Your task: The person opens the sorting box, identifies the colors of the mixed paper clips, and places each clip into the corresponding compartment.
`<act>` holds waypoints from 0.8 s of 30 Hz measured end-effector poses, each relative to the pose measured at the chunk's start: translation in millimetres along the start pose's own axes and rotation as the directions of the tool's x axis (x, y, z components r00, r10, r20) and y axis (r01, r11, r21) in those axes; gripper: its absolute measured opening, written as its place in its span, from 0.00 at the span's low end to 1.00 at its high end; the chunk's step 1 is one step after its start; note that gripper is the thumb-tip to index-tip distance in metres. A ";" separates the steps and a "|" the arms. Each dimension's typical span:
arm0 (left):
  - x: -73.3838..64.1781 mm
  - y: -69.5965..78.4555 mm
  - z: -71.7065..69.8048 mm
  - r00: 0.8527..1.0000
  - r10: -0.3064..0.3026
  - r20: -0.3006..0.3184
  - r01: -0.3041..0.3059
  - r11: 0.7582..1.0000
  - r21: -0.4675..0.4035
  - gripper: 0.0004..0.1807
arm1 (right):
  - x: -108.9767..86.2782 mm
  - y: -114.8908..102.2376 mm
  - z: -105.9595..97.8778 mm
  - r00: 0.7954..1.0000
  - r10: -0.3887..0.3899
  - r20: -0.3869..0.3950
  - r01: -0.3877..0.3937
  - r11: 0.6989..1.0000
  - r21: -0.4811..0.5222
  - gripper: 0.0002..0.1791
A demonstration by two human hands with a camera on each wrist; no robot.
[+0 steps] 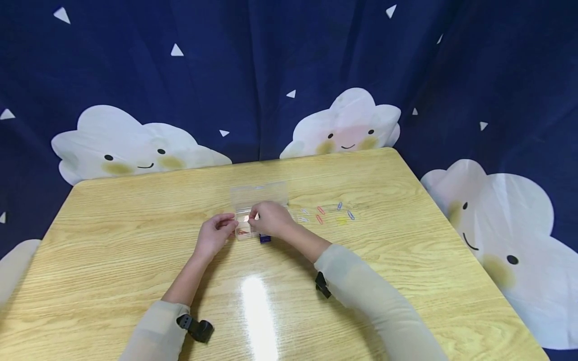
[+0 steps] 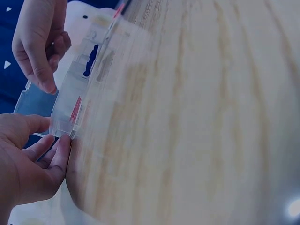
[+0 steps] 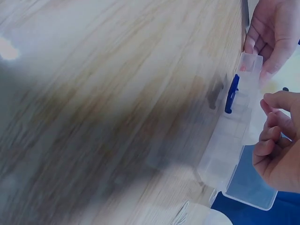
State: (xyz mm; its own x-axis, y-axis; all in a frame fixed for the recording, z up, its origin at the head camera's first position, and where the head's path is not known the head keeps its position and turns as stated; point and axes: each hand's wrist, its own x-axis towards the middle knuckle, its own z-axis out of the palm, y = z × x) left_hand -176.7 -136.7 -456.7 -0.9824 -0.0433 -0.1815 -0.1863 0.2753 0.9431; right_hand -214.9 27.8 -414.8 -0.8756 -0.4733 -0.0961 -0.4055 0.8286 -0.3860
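A clear plastic compartment box (image 1: 246,236) lies on the table with its see-through lid (image 1: 259,193) raised at the back. My left hand (image 1: 215,234) pinches the box's left end between thumb and fingers. Over the left compartments hovers my right hand (image 1: 272,219), thumb and index fingertip together; whether something small is between them cannot be made out. Thin red pieces (image 2: 76,108) show inside the end compartment by my left hand. A dark blue piece (image 3: 232,93), its kind unclear, is at the box's front side.
Right of the box, loose paper clips lie spread out: white ones (image 1: 303,219), red ones (image 1: 319,219), blue ones (image 1: 350,215) and a yellow group (image 1: 341,220). The wooden table (image 1: 135,240) ends at a dark blue curtain (image 1: 253,60) with clouds.
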 end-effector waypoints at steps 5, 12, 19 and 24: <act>0.3 -0.5 -1.2 1.000 -0.010 0.009 0.009 1.000 0.004 0.20 | -1.6 3.8 0.6 1.000 0.003 -0.014 -0.003 1.000 -0.008 0.07; -0.3 0.4 -0.6 1.000 -0.007 0.004 0.007 1.000 -0.001 0.20 | -3.8 9.6 -0.7 1.000 0.003 -0.028 -0.003 1.000 -0.003 0.07; -0.7 0.6 -1.4 1.000 -0.003 0.003 0.003 1.000 0.013 0.20 | -5.7 17.1 -6.5 0.998 0.017 -0.054 -0.016 0.999 0.034 0.07; -0.7 0.0 -1.2 1.000 -0.007 0.002 0.007 1.000 0.015 0.20 | -8.8 23.9 -9.7 0.998 0.028 -0.048 -0.025 0.998 0.062 0.07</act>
State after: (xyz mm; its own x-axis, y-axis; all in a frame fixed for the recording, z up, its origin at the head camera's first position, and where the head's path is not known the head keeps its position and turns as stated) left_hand -176.0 -137.8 -456.2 -0.9810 -0.0438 -0.1889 -0.1935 0.2891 0.9375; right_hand -219.4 54.7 -414.2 -0.8981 -0.4352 -0.0631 -0.3664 0.8199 -0.4399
